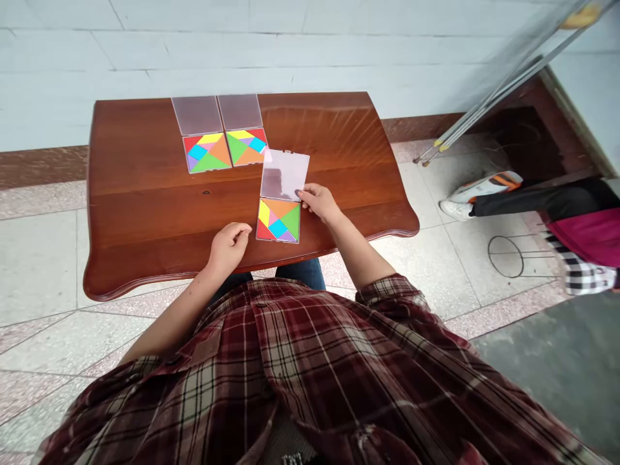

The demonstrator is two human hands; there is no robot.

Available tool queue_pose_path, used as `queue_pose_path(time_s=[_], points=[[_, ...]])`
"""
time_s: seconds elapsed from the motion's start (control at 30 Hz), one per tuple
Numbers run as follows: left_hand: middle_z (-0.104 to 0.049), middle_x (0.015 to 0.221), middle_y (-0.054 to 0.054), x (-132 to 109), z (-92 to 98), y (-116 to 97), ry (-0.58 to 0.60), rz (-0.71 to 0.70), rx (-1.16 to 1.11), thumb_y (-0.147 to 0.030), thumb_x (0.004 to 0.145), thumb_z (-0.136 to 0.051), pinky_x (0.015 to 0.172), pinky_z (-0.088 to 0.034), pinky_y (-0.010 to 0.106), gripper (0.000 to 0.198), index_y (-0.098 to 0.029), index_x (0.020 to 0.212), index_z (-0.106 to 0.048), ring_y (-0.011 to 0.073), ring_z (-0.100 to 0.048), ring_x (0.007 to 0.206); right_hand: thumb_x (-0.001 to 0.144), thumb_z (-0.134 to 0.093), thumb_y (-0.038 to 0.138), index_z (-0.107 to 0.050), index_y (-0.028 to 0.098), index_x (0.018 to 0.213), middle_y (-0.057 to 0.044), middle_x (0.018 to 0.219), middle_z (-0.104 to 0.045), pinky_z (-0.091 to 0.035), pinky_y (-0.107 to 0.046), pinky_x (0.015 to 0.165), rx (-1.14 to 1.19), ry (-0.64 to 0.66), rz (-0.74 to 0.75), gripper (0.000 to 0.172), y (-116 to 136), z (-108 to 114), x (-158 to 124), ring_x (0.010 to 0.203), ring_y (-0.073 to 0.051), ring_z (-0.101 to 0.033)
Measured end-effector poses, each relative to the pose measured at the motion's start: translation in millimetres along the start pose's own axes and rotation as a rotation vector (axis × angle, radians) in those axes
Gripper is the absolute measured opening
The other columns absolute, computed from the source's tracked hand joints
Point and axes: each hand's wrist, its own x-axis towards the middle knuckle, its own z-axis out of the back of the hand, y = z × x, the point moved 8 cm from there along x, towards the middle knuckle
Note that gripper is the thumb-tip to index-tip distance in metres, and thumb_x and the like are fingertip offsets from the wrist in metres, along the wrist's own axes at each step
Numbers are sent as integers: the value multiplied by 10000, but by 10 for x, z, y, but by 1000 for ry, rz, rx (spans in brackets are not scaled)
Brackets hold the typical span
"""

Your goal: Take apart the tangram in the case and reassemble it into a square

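A colourful tangram set (pixel 279 220) lies in its open case near the front edge of the brown wooden table (pixel 145 200). Its clear lid (pixel 283 174) lies flat behind it. My right hand (pixel 317 201) touches the lid's near right corner with its fingertips. My left hand (pixel 230 247) rests curled on the table, just left of the tangram, holding nothing I can see. Two more tangram sets (pixel 208 152) (pixel 247 146) sit side by side further back, each with its lid open behind it.
Another person's leg and white shoe (pixel 479 190) reach in from the right, beside a pink and checked cloth (pixel 588 248). Metal rods (pixel 489 106) lean against the wall at the right. A wire ring (pixel 506 256) stands on the tiled floor.
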Motion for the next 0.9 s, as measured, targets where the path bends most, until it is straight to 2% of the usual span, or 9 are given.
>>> queue_pose_path(time_s=[0.13, 0.27, 0.4, 0.5, 0.6, 0.7, 0.8, 0.9], points=[[-725, 968, 81, -9, -80, 44, 34, -53, 116, -257, 874, -441, 915, -515, 346, 208, -211, 828, -639, 214, -655, 935, 861, -594, 41, -588, 182, 695, 77, 469, -519, -303, -134, 384, -16, -33, -31, 218, 4, 28, 43, 414, -44, -440], [-725, 980, 87, 101, -109, 47, 41, -86, 162, -256, 885, -432, 938, -513, 359, 214, -212, 837, -636, 220, -653, 953, 861, -558, 22, -554, 180, 676, 71, 459, -508, -315, -123, 401, -22, -143, 6, 243, 39, 312, 248, 408, -37, -432], [-719, 970, 85, 477, -12, -15, 12, -139, 241, -226, 883, -424, 953, -498, 369, 221, -213, 827, -637, 225, -645, 958, 853, -537, 18, -513, 185, 662, 72, 465, -473, -327, -128, 412, -29, -295, 5, 255, 84, 687, 663, 409, -39, -420], [-712, 999, 100, 901, -2, -94, 18, -174, 406, -156, 864, -412, 969, -476, 393, 241, -199, 842, -648, 244, -634, 971, 852, -514, 8, -493, 192, 662, 69, 489, -460, -325, -142, 413, 2, -342, 9, 265, 138, 818, 1049, 418, -45, -405], [-695, 1094, 128, 1291, -94, -169, 60, -202, 571, -122, 876, -407, 970, -454, 419, 287, -177, 961, -675, 289, -603, 1059, 866, -482, 7, -489, 196, 677, 68, 511, -447, -332, -159, 428, 10, -359, 30, 267, 204, 826, 1433, 430, -50, -397], [-661, 1155, 182, 1557, -141, -141, 50, -102, 691, -83, 874, -401, 971, -420, 455, 339, -135, 1072, -671, 340, -561, 1136, 860, -488, 16, -498, 195, 703, 65, 542, -457, -410, -195, 491, -39, -364, 81, 238, 274, 773, 1797, 470, -61, -438], [-641, 1148, 204, 1677, -133, -87, 5, -11, 764, -81, 894, -363, 929, -400, 461, 367, -122, 1110, -657, 358, -537, 1124, 848, -513, 45, -518, 192, 727, 62, 572, -468, -508, -267, 605, -116, -357, 143, 190, 333, 693, 2130, 528, -82, -500], [-637, 1091, 185, 1716, -125, -32, -21, 22, 805, -67, 876, -348, 881, -392, 445, 369, -146, 1046, -666, 344, -528, 1076, 850, -526, 78, -553, 184, 748, 39, 606, -491, -559, -359, 717, -164, -341, 178, 149, 380, 598, 2405, 620, -125, -576]])
